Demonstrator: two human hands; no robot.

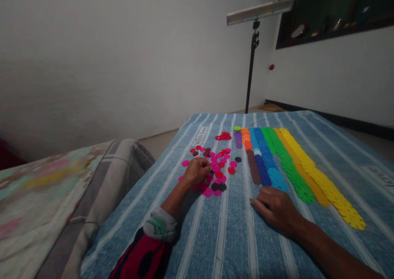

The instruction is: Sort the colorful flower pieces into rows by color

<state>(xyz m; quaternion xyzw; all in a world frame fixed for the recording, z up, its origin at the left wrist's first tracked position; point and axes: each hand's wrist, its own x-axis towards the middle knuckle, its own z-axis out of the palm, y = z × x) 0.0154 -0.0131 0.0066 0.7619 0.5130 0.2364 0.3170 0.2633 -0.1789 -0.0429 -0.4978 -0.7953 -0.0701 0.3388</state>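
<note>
On a blue striped towel (234, 238) lies a loose scatter of small pink, red and dark flower-shaped discs (217, 168). My left hand (197, 171) rests on the left side of that scatter with its fingers curled over some discs; what it grips is hidden. My right hand (275, 209) lies flat on the towel, fingers stretched toward the left, just below the near end of the brown row (254, 167). Sorted rows run away from me: purple (238, 139), orange (246, 138), blue (265, 157), green (286, 162) and yellow (323, 180).
A small red pile (223, 136) sits at the far end of the scatter. A folded grey and patterned blanket (92, 188) lies at the left. A black light stand (251, 65) rises beyond the towel by the white wall.
</note>
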